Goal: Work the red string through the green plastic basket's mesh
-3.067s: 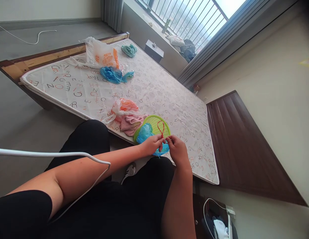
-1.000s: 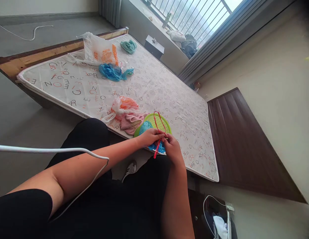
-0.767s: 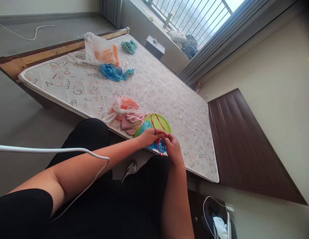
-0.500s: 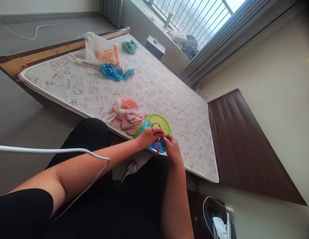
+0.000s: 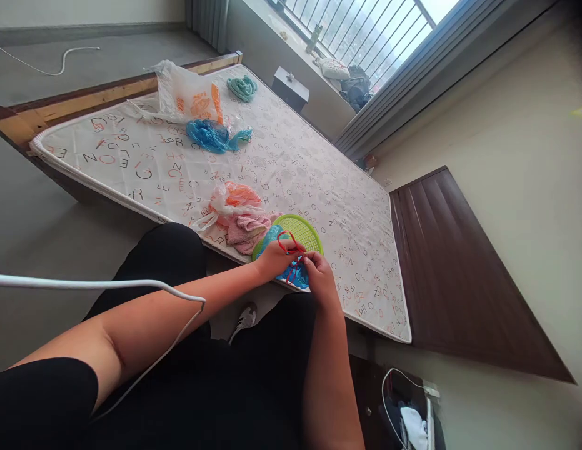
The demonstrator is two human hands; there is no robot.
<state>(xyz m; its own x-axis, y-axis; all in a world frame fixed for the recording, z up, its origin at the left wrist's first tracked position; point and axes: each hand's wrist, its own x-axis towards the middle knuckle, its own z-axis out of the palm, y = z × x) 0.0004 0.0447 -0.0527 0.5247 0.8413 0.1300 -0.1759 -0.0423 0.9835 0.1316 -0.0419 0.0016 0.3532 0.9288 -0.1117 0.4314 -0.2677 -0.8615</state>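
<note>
A looped red cord (image 5: pixel 291 234) is pinched in the fingertips of the left hand (image 5: pixel 272 259) and right hand (image 5: pixel 321 279), seemingly for control (any knot is hidden), over a green basket (image 5: pixel 306 230) at a pink cloth's (image 5: pixel 245 232) three o'clock.

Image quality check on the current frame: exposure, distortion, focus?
Head view: window near blown out, trousers crushed to near-black. Head view: wide-angle stretch, headboard skewed, top-right corner dark. Head view: soft shadow on floor beside bed; red cord too fine to trace through the fingers.
</note>
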